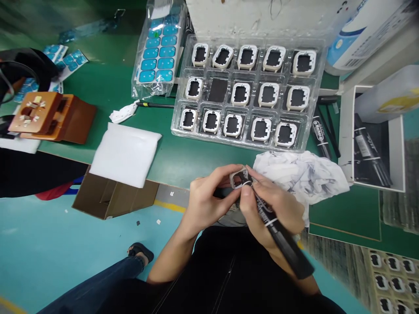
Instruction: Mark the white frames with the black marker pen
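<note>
Near the table's front edge, my left hand (209, 198) pinches a small whitish watch-case frame (235, 179) between thumb and fingers. My right hand (275, 203) grips a thick black marker (278, 235), its tip end against the frame and its long body slanting down to the right. The fingers partly cover the frame, so the exact contact spot is hidden. Beyond the hands lies a clear plastic tray (209, 136) of similar frames, with one frameless compartment (218, 90) in its middle row. A crumpled white cloth (301, 174) sits just right of my hands.
On the left are a white foam sheet (126, 152), an orange-brown fixture (62, 117) and a bag of blue stickers (159, 52). A white box (347, 135) with markers and a bottle stands right. An open carton (114, 196) is below the table edge. Another person's foot (140, 252) shows lower left.
</note>
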`<state>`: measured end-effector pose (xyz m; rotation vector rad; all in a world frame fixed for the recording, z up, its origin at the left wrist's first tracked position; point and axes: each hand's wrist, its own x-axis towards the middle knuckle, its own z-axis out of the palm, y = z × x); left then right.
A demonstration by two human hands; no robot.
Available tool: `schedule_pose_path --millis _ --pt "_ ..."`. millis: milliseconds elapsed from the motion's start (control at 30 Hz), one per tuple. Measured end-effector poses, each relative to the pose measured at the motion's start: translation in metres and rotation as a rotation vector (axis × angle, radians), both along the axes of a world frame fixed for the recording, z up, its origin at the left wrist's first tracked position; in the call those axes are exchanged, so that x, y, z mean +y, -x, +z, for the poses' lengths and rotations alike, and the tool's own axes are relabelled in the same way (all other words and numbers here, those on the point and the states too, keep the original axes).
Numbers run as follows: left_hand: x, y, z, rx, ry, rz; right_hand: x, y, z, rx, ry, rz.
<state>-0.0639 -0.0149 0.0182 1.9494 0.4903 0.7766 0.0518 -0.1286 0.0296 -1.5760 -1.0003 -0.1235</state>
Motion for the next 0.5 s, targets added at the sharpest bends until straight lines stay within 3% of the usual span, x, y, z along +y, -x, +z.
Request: schedule_pose_path --millis 133,300,500 --pt "0.0006 -0.0014 0.001 0.006 -0.009 -0.007 -0.0038 -0.0025 0.0044 0.161 -0.005 -0.022" --pt "0.0012 -0.0015 -0.0004 -0.009 -0.001 -0.001 -0.003 -0.0041 0.0023 -0.012 -0.009 -0.008" --pt "0.0016 -0.0015 -0.001 -0.005 0.018 -0.011 -0.002 -0.0015 -0.0005 0.046 -0.034 -0.022"
